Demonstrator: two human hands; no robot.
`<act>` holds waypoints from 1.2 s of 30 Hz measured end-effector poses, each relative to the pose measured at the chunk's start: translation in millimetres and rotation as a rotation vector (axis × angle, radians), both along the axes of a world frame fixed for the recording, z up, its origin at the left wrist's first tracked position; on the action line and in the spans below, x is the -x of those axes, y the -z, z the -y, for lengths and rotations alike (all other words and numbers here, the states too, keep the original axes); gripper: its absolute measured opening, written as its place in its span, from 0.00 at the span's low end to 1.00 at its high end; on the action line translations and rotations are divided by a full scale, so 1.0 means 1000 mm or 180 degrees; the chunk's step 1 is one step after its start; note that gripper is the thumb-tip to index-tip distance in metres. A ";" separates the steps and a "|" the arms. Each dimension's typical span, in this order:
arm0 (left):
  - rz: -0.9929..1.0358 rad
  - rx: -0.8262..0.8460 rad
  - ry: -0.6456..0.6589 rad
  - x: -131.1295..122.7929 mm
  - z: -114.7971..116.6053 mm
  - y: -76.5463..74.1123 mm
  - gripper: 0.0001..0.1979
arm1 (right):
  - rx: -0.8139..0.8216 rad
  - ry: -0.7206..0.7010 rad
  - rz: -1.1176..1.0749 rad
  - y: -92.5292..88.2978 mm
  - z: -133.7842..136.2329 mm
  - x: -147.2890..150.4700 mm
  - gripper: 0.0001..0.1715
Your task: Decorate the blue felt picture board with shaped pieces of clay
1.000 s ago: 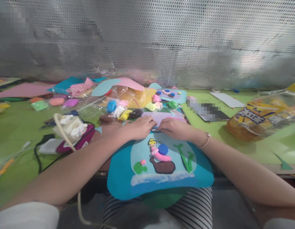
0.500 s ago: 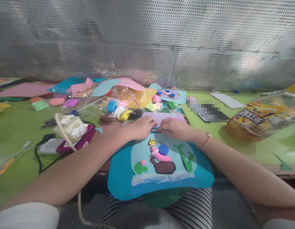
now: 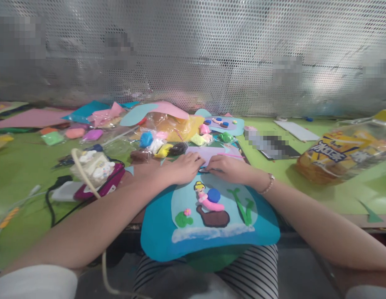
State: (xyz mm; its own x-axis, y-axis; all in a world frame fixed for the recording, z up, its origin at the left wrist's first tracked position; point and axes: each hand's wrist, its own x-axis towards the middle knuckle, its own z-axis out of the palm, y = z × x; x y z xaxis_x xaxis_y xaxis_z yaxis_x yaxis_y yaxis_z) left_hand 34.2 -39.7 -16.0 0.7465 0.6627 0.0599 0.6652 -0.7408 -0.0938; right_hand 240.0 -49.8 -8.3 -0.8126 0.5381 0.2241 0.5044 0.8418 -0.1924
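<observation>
Many clay packets (image 3: pixel 155 143) lie just beyond both hands (image 3: pixel 208 166) on the blue picture (image 3: pixel 211 220).

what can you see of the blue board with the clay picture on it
The blue board looks like card with rounded corners, lying flat and overhanging the near edge of the green table. A paler blue panel on it carries clay shapes: a yellow-haired pink figure, blue ball, brown mound, green plant, lily pad, white strip. The left hand and right hand rest on its far edge, fingers almost meeting.
</observation>
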 end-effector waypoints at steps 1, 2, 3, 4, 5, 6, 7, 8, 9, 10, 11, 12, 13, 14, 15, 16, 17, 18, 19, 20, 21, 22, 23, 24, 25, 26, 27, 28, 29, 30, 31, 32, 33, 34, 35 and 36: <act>-0.0018 0.0006 -0.0021 0.000 0.001 -0.001 0.18 | -0.0013 0.0000 -0.0006 0.000 0.000 0.000 0.12; -0.0041 0.0013 -0.0048 -0.001 0.003 -0.003 0.18 | -0.0020 0.0004 -0.0011 0.001 0.000 0.000 0.12; -0.0064 0.0015 -0.0081 -0.001 0.004 -0.004 0.18 | -0.0019 0.0008 -0.0013 0.001 -0.001 0.000 0.12; -0.0084 0.0018 -0.0108 -0.002 0.005 -0.005 0.18 | -0.0011 0.0011 -0.0014 0.002 -0.001 0.000 0.12; -0.0098 0.0022 -0.0127 -0.002 0.006 -0.005 0.18 | -0.0001 0.0012 -0.0015 0.002 -0.001 0.000 0.12; -0.0106 0.0026 -0.0138 -0.003 0.007 -0.006 0.18 | 0.0007 0.0010 -0.0015 0.002 -0.001 0.000 0.12; -0.0106 0.0030 -0.0142 -0.003 0.007 -0.006 0.18 | 0.0014 0.0007 -0.0008 0.002 -0.002 0.000 0.12; -0.0102 0.0032 -0.0141 -0.003 0.007 -0.005 0.18 | 0.0015 0.0005 -0.0005 0.002 -0.002 0.000 0.12; -0.0099 0.0030 -0.0138 -0.004 0.006 -0.004 0.19 | 0.0011 0.0000 -0.0007 0.001 -0.001 0.000 0.12; -0.0090 0.0024 -0.0132 -0.004 0.006 -0.003 0.19 | 0.0007 -0.0003 -0.0013 0.001 -0.001 0.000 0.12; -0.0075 0.0012 -0.0128 -0.004 0.005 -0.001 0.19 | 0.0005 -0.0001 -0.0020 0.001 -0.001 0.000 0.12; -0.0055 -0.0003 -0.0122 -0.004 0.004 0.000 0.19 | 0.0008 0.0007 -0.0021 0.000 0.000 0.001 0.12; -0.0033 -0.0021 -0.0109 -0.004 0.004 0.002 0.19 | 0.0015 0.0019 -0.0018 0.000 0.000 0.001 0.12; -0.0011 -0.0040 -0.0095 -0.004 0.003 0.003 0.19 | 0.0023 0.0028 -0.0012 -0.001 0.000 0.001 0.12; 0.0006 -0.0054 -0.0081 -0.004 0.002 0.004 0.19 | 0.0029 0.0035 -0.0002 -0.001 0.000 0.001 0.12; 0.0013 -0.0061 -0.0072 -0.003 0.002 0.005 0.19 | 0.0032 0.0043 0.0004 -0.001 0.000 0.001 0.12; 0.0008 -0.0061 -0.0065 -0.003 0.001 0.006 0.18 | 0.0032 0.0047 0.0005 -0.001 0.000 0.001 0.12; 0.0000 -0.0057 -0.0057 -0.003 0.001 0.006 0.18 | 0.0036 0.0042 0.0006 0.000 0.000 0.000 0.12; -0.0012 -0.0054 -0.0053 -0.002 0.000 0.006 0.18 | 0.0045 0.0032 0.0005 0.000 0.000 0.000 0.12; -0.0026 -0.0049 -0.0049 -0.002 0.000 0.005 0.18 | 0.0060 0.0020 0.0007 0.000 0.000 0.000 0.12; -0.0041 -0.0047 -0.0048 -0.002 0.001 0.004 0.19 | 0.0076 0.0009 0.0007 0.000 0.000 0.000 0.12; -0.0057 -0.0043 -0.0054 -0.002 0.001 0.003 0.19 | 0.0090 -0.0006 0.0007 -0.001 0.000 0.000 0.12; -0.0073 -0.0038 -0.0066 -0.002 0.002 0.002 0.19 | 0.0097 -0.0016 0.0009 -0.001 0.000 0.000 0.12; -0.0087 -0.0027 -0.0083 -0.003 0.003 0.000 0.19 | 0.0097 -0.0024 0.0009 -0.001 0.000 0.000 0.12; -0.0100 -0.0015 -0.0098 -0.003 0.004 -0.002 0.19 | 0.0090 -0.0030 0.0012 -0.002 0.000 -0.001 0.12; -0.0113 -0.0001 -0.0105 -0.003 0.004 -0.003 0.18 | 0.0083 -0.0042 0.0023 -0.003 0.000 -0.001 0.12; -0.0124 0.0005 -0.0105 -0.003 0.005 -0.004 0.18 | 0.0078 -0.0054 0.0037 -0.003 0.001 -0.001 0.13; -0.0134 0.0011 -0.0094 -0.003 0.004 -0.004 0.18 | 0.0077 -0.0066 0.0051 -0.004 0.001 -0.001 0.13; -0.0140 0.0012 -0.0078 -0.003 0.004 -0.004 0.18 | 0.0083 -0.0076 0.0063 -0.004 0.001 -0.001 0.14; -0.0142 0.0009 -0.0055 -0.002 0.002 -0.003 0.18 | 0.0096 -0.0080 0.0074 -0.005 0.002 -0.001 0.14; -0.0134 -0.0002 -0.0026 -0.001 0.000 -0.002 0.18 | 0.0111 -0.0082 0.0084 -0.005 0.002 -0.001 0.15; -0.0114 -0.0018 0.0008 0.000 -0.001 -0.001 0.18 | 0.0128 -0.0081 0.0091 -0.006 0.002 -0.001 0.16; -0.0086 -0.0042 0.0048 0.001 -0.003 0.001 0.18 | 0.0147 -0.0079 0.0105 -0.007 0.003 -0.002 0.16; -0.0055 -0.0068 0.0092 0.001 -0.005 0.002 0.18 | 0.0166 -0.0078 0.0125 -0.007 0.003 -0.002 0.17; -0.0020 -0.0097 0.0132 0.002 -0.007 0.004 0.18 | 0.0182 -0.0081 0.0147 -0.008 0.003 -0.002 0.17; 0.0011 -0.0118 0.0163 0.003 -0.008 0.005 0.18 | 0.0193 -0.0089 0.0167 -0.008 0.004 -0.002 0.17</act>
State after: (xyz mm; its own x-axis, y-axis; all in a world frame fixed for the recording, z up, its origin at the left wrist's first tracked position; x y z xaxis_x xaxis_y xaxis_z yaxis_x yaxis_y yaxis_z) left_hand 31.4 -31.7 -21.0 0.7792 0.6208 0.0865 0.6268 -0.7700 -0.1196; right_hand 241.8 -53.4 0.0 -0.8373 0.5263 0.1484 0.4916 0.8433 -0.2172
